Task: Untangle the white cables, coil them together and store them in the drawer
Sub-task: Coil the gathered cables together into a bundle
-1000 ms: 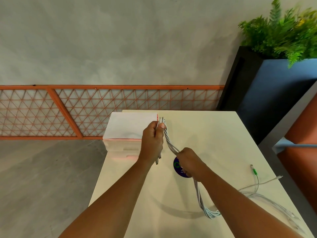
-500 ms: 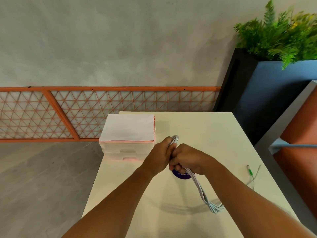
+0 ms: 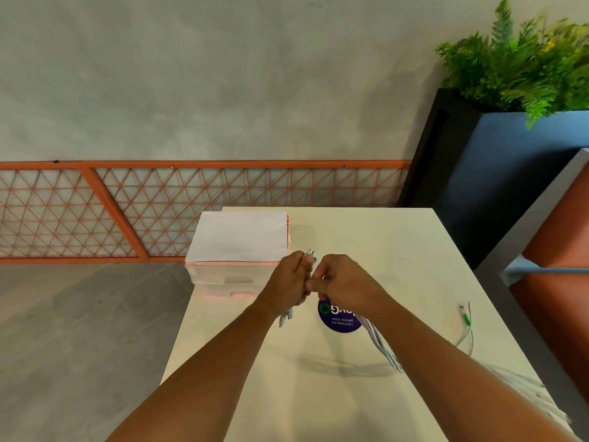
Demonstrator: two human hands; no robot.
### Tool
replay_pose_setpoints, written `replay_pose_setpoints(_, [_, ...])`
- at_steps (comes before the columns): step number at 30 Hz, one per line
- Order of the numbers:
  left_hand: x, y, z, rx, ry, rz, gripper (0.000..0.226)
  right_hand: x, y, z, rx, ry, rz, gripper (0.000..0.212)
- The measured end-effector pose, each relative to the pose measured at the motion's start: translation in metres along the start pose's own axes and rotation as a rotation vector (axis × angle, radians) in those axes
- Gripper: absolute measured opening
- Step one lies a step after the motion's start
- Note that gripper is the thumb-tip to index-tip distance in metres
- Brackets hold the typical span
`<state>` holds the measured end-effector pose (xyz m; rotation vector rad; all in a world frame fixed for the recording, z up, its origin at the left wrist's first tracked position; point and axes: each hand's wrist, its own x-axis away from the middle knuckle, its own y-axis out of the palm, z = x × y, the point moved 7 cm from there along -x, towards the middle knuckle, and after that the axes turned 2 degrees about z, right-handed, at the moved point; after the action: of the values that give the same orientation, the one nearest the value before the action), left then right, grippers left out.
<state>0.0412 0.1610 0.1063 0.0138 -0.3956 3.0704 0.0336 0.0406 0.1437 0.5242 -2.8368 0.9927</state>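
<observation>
We're holding the white cables up over the table, just in front of the drawer unit. Our left hand is gripping the bundle in a fist, with plugs poking out above and below it. Our right hand is touching the left, fingers curled around the strands trailing down past the purple sticker. A green-tipped cable is lying off to the right.

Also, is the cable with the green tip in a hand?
No, the green-tipped cable lies loose on the table at the right.
</observation>
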Motion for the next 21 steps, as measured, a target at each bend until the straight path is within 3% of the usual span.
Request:
replay_pose_setpoints(4, [0.000, -0.019, -0.007, 0.032, -0.044, 0.082, 0.041, 0.009, -0.007, 0.004, -0.070, -0.004, -0.124, 0.011])
replay_pose_setpoints(9, [-0.003, -0.022, -0.003, 0.195, -0.105, 0.077, 0.035, 0.006, -0.007, 0.004, 0.151, -0.066, -0.074, 0.016])
replay_pose_setpoints(15, [0.000, -0.009, 0.009, 0.199, -0.118, 0.025, 0.035, 0.000, -0.001, -0.003, 0.366, -0.065, -0.164, 0.023])
replay_pose_setpoints(21, [0.011, 0.012, 0.009, 0.246, -0.114, -0.163, 0.035, 0.003, 0.002, -0.018, 0.272, -0.113, -0.206, 0.042])
